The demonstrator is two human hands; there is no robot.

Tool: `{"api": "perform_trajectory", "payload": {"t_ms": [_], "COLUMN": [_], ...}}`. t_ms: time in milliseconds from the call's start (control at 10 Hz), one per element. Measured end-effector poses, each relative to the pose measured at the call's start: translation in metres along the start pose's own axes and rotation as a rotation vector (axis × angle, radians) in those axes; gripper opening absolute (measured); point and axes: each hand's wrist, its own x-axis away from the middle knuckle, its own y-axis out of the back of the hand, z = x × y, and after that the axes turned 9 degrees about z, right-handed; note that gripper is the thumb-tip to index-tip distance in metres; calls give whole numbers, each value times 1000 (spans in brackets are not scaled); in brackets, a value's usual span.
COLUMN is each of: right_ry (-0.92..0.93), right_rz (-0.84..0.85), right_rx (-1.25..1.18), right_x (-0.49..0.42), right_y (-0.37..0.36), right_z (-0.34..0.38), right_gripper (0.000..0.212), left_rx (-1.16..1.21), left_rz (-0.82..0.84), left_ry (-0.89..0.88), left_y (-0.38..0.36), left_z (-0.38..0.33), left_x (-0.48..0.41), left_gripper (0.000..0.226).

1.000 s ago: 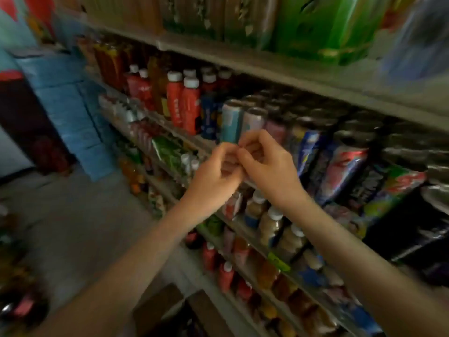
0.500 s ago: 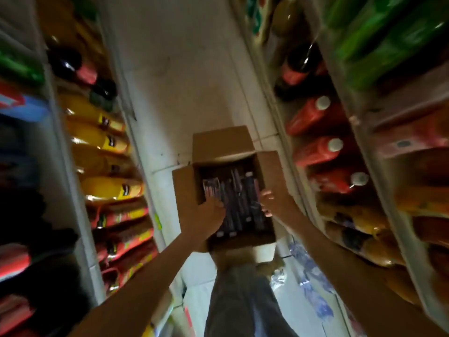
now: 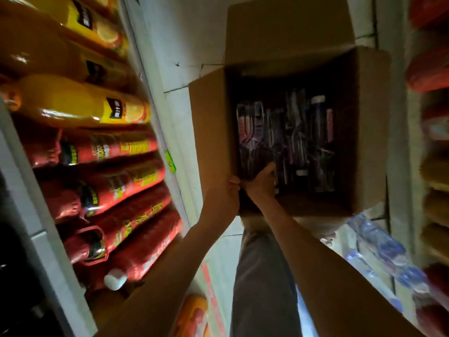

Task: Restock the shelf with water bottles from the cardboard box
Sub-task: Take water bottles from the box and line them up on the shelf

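Brown cardboard box (image 3: 213,122), one, standing on the pale tiled floor (image 3: 189,45) in the aisle between two shelf units, three flaps folded open, directly below you. Water bottles (image 3: 291,137), lying packed in the bottom of the box; dark and blurred, so no sure count; two white caps (image 3: 317,99) show among them. Left hand (image 3: 224,198), one, curled over the box's left wall at its near corner. Right hand (image 3: 261,184), one, just beside the left, reaching down inside the box onto the nearest bottles; you cannot tell whether its fingers are closed round one. Left-side shelf (image 3: 150,93): yellow drink bottles (image 3: 73,105), three, lying above red drink bottles (image 3: 109,147), at least four rows; one green tag (image 3: 170,162) on the shelf's edge. Right side: one plastic-wrapped pack of clear bottles (image 3: 379,249) with blue labels, on the floor near the box; blurred red and yellow stock (image 3: 427,69) behind it. Your grey trouser leg (image 3: 262,283) covers the floor under the box's near wall.
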Motion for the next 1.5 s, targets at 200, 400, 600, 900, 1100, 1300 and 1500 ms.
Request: {"api": "perform_trajectory", "payload": {"t_ms": [200, 400, 600, 900, 1100, 1300, 1500], "right_ry": [167, 28, 80, 418, 848, 1118, 1148], "right_rz": [93, 304, 382, 158, -251, -529, -891], "right_rx": [-111, -260, -208, -360, -188, -189, -131], "right_x": [34, 125, 300, 545, 672, 790, 884], "right_y": [44, 153, 266, 397, 412, 429, 443], "right_z": [11, 45, 40, 56, 90, 111, 117], "right_gripper": [86, 44, 22, 44, 47, 40, 12], "left_rx": [-191, -585, -934, -727, -471, -637, -525], "left_rz": [8, -119, 58, 191, 108, -147, -176], "left_ry": [-90, -269, -717, -793, -1029, -1313, -1544], "left_y": [3, 13, 51, 122, 176, 211, 221], "left_z": [-37, -104, -214, -431, -534, -587, -604], "left_x": [10, 43, 99, 302, 440, 554, 644], "left_gripper": [44, 63, 81, 51, 36, 37, 16]}}
